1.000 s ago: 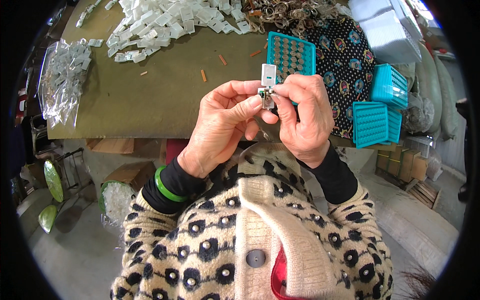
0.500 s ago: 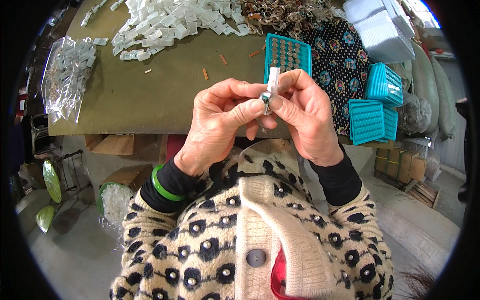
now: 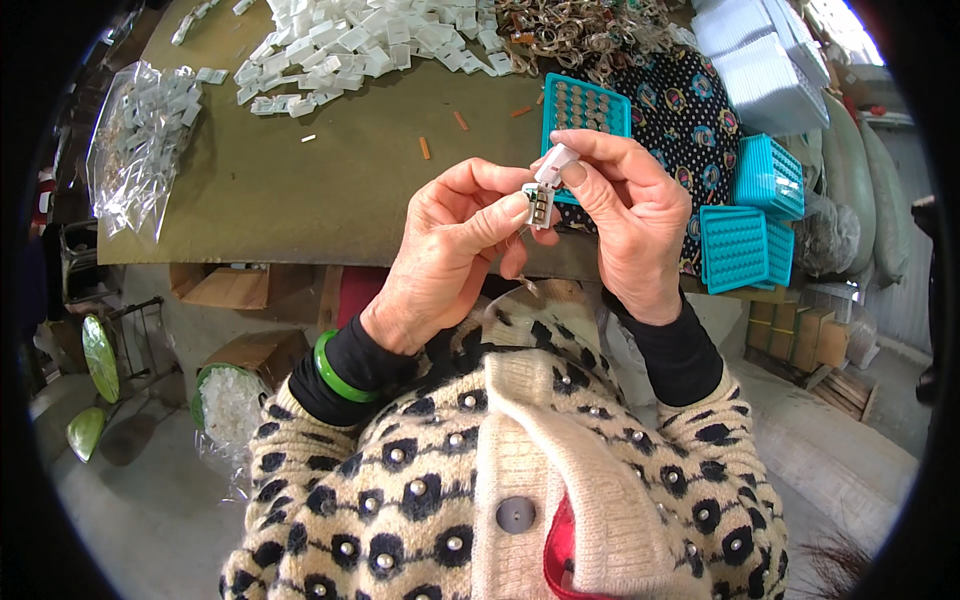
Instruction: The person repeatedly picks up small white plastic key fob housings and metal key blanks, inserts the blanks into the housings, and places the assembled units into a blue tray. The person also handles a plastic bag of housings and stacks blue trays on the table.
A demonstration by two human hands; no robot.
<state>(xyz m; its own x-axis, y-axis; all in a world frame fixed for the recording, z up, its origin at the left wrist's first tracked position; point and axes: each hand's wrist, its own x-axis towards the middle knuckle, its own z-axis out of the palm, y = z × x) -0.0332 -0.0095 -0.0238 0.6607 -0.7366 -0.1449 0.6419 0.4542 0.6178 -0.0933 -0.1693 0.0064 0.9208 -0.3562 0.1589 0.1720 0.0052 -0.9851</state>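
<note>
In front of my chest, above the table's near edge, I hold a small white plastic case point(image 3: 540, 208) with its hinged lid point(image 3: 556, 165) swung up. Inside it show a bit of green circuit board and several small round cells. My left hand point(image 3: 440, 240) pinches the case body between thumb and fingers. The thumb and forefinger of my right hand point(image 3: 640, 225) are closed on the lid. A thin wire seems to hang below the case. Just beyond my hands lies a teal tray point(image 3: 549, 115) with rows of button cells point(image 3: 590, 105).
White plastic cases point(image 3: 350, 50) are heaped at the far side, beside a tangle of wired parts point(image 3: 600, 30). A clear bag point(image 3: 140, 150) lies at the left. Teal trays point(image 3: 733, 245) and white trays point(image 3: 770, 80) are stacked at the right. Orange strips point(image 3: 425, 148) are scattered on the green table point(image 3: 300, 200).
The lid has tilted to the right under my right hand, and the case now faces up with its cells showing. My right hand has shifted slightly right.
</note>
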